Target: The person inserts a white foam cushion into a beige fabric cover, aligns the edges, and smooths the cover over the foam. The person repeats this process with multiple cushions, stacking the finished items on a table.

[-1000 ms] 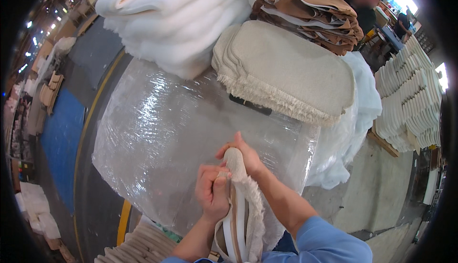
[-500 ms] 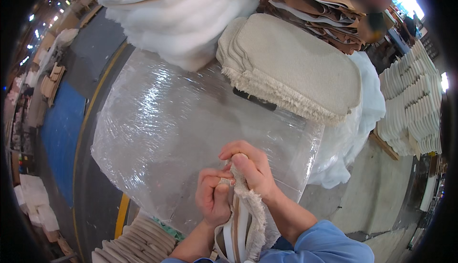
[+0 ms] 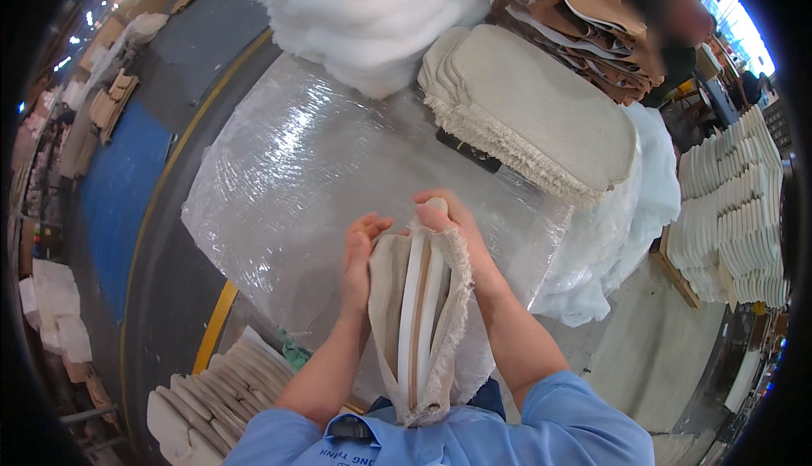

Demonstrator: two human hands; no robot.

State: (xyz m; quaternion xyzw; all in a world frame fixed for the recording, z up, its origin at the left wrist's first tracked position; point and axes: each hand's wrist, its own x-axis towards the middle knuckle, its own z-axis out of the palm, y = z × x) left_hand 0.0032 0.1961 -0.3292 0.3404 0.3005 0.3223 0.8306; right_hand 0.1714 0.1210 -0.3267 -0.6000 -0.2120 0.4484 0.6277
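A beige fabric cover (image 3: 385, 284) with a fringed edge stands on end against my body, wrapped around a layered pad (image 3: 419, 322). White layers and a brown strip show through the cover's long open side. My left hand (image 3: 359, 254) grips the cover's left side near the top, fingers curled and partly hidden behind it. Around the top end, the fingers and thumb of my right hand (image 3: 448, 216) are closed on the cover, with the forearm along its fringed right side.
Ahead is a plastic-wrapped block (image 3: 338, 161) bearing a pile of white padding (image 3: 372, 18) and stacked beige fringed covers (image 3: 533, 111). Brown sheets (image 3: 584, 26) are piled behind. Beige cushions (image 3: 220, 390) lie lower left; pale panels (image 3: 732, 212) stack at right. A person (image 3: 672, 30) is beyond.
Both hands have moved up and away from my body. My left hand has shifted from the bunched fabric to the cover's left side, and more of the layered pad shows.
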